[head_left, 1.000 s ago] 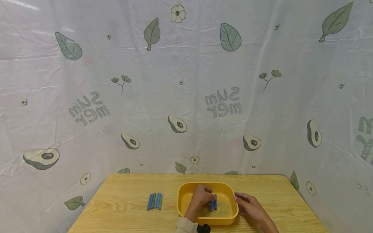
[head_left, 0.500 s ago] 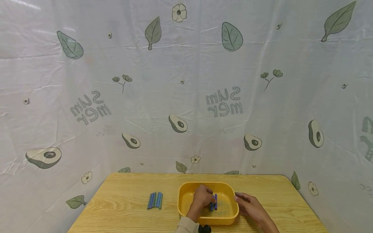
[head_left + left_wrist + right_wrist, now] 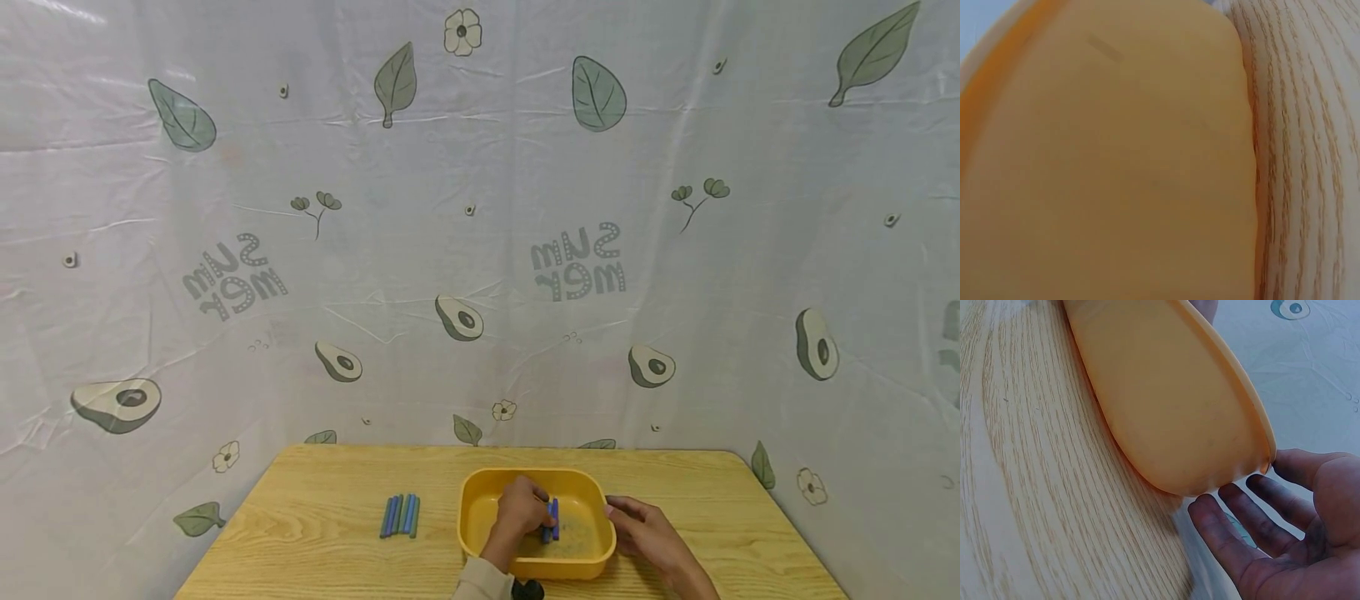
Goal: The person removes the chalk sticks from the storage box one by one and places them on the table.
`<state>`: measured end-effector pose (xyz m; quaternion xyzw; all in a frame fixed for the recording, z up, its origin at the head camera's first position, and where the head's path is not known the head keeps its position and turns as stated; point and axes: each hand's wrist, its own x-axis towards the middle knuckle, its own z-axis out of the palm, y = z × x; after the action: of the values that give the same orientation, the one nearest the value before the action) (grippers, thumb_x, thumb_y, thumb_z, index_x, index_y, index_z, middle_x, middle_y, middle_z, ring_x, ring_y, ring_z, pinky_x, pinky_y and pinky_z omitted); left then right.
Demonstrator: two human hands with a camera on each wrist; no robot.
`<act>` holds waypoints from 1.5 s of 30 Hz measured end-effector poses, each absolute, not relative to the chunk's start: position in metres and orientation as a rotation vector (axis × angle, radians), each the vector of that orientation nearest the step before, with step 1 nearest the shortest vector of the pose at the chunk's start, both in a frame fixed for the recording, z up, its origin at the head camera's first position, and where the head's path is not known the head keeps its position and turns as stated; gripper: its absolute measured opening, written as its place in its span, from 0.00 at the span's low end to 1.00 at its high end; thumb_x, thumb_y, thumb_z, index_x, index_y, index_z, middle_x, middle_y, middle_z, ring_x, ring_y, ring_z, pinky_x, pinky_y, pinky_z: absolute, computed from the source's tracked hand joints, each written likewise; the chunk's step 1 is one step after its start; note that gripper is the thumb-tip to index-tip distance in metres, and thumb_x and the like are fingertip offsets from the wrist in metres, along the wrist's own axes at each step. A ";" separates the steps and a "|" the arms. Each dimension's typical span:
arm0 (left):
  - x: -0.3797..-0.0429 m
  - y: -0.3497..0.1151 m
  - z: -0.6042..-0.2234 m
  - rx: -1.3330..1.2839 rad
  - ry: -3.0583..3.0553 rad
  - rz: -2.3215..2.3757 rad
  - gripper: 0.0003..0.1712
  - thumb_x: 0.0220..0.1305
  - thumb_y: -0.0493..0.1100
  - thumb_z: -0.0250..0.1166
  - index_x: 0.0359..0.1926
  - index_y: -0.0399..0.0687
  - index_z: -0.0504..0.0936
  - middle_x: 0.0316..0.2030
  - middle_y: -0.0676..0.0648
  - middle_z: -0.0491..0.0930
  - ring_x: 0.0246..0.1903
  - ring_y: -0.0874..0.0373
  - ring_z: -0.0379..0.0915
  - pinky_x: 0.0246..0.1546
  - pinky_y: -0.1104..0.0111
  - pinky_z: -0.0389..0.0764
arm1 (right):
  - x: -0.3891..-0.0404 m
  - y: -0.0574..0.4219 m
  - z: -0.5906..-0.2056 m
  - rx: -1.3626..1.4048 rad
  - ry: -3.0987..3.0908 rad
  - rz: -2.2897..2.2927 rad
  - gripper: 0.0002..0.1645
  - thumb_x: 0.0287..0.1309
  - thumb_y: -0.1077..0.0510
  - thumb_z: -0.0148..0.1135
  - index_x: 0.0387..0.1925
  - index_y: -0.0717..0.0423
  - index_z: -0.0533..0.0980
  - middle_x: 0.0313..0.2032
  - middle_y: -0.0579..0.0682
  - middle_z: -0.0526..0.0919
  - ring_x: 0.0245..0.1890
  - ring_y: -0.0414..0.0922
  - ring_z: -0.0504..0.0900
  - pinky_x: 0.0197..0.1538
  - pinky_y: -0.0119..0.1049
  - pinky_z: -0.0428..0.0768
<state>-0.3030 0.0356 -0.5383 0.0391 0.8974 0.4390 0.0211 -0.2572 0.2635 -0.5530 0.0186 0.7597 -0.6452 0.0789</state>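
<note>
A yellow plastic basin stands on the wooden table. My left hand reaches inside it, and its fingers pinch a blue chalk stick, partly hidden by them. A violet-blue chalk stick lies right beside that one on the basin floor. My right hand holds the basin's right end, thumb at the rim and fingers against the outer wall; the right wrist view shows this hand at the basin wall. In the left wrist view only the basin's outer wall and table appear; the hand is hidden.
Left of the basin, several blue and green chalk sticks lie side by side in a row on the table. Bluish dust marks the basin floor. A patterned curtain hangs behind and around the table.
My left fingers have come down and slightly right, bringing the blue chalk stick closer to the violet-blue one. My right hand stays at the basin's end.
</note>
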 end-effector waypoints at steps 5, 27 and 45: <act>-0.304 0.034 -0.539 0.124 2.814 1.321 0.14 0.49 0.32 0.85 0.39 0.43 0.95 0.34 0.43 0.90 0.26 0.55 0.84 0.25 0.66 0.87 | -0.257 0.262 -0.553 0.054 2.272 -1.937 0.40 0.80 0.47 0.59 0.75 0.75 0.65 0.68 0.74 0.77 0.56 0.58 0.90 0.54 0.50 0.91; -0.302 0.023 -0.542 0.146 2.833 1.401 0.13 0.47 0.28 0.79 0.37 0.42 0.95 0.28 0.48 0.88 0.21 0.57 0.79 0.21 0.65 0.84 | -0.257 0.260 -0.558 0.065 2.257 -1.961 0.39 0.80 0.48 0.60 0.75 0.75 0.66 0.68 0.73 0.77 0.58 0.60 0.89 0.54 0.51 0.91; -0.301 -0.007 -0.528 0.227 2.650 1.684 0.16 0.54 0.26 0.68 0.46 0.30 0.91 0.36 0.42 0.89 0.24 0.55 0.84 0.23 0.63 0.87 | -0.256 0.265 -0.553 0.030 2.242 -1.959 0.41 0.80 0.47 0.60 0.75 0.76 0.65 0.68 0.73 0.77 0.56 0.57 0.90 0.54 0.50 0.91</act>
<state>-0.3009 -0.0073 -0.5282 0.0722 0.8419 0.5348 -0.0032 -0.2564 0.2648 -0.5528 0.0099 0.7504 -0.6558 0.0820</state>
